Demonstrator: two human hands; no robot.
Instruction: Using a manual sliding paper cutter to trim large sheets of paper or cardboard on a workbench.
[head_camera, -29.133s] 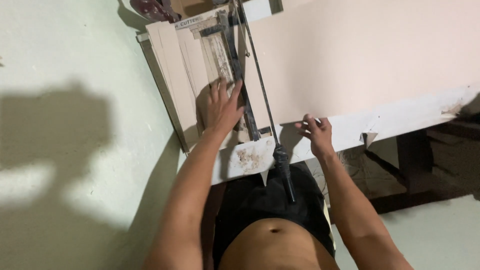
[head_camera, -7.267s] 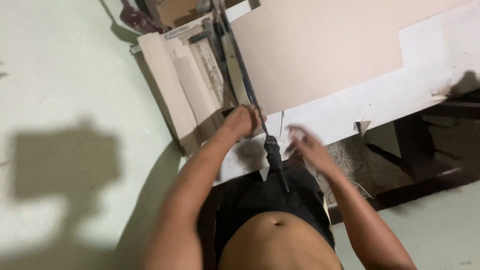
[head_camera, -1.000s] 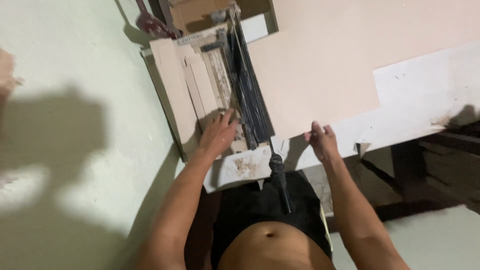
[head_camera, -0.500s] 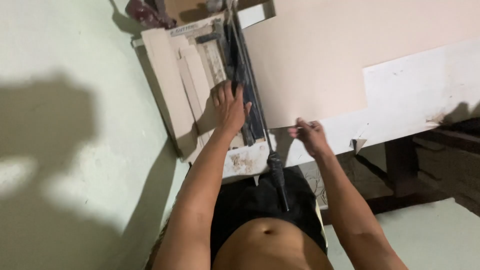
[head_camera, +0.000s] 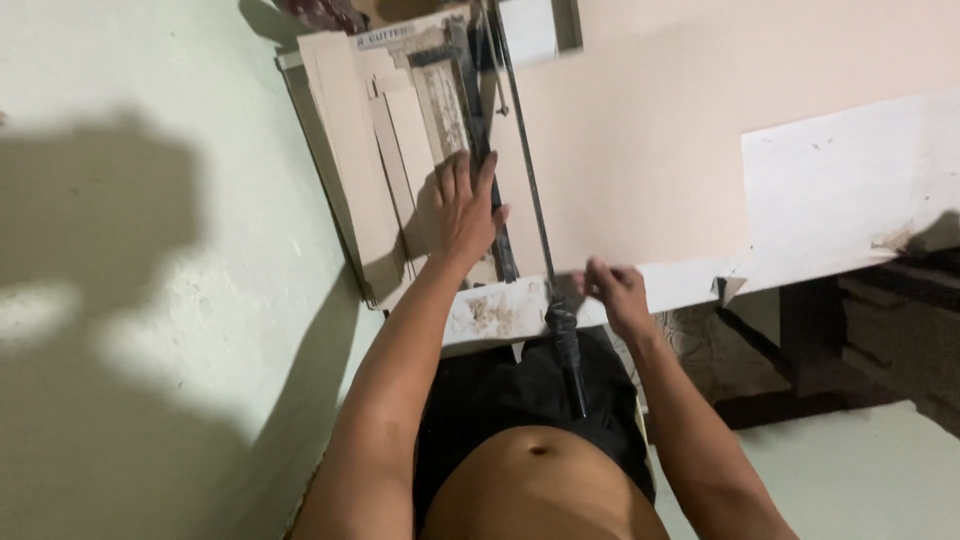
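Cardboard takes up most of the view: a large pale pink sheet (head_camera: 650, 150) lies flat across the bench (head_camera: 850, 200), whose white top shows bare at the right with a torn near edge. Left of the sheet sits the paper cutter (head_camera: 400, 150), a long board cluttered with narrow offcut strips (head_camera: 350, 170), its dark blade arm (head_camera: 530, 200) running from the far hinge down to a black handle (head_camera: 568, 350) that hangs off the near edge toward the person's waist. The left hand (head_camera: 465, 210) rests flat, fingers spread, on the cutter board just beside the blade rail, pressing the stock down rather than gripping anything. The right hand (head_camera: 612, 290) is at the near edge of the pink sheet, fingers curled as if pinching that edge, though the exact grip is too small to make out; it is beside the handle, not on it. Compared with half a second ago, the left hand has slid slightly farther up the board, and the right hand has stayed on the sheet's edge; a second ago the left hand lay lower, near the board's front. By my reading, the sheet is being squared and held against the rail, the blade arm lying untouched for now.
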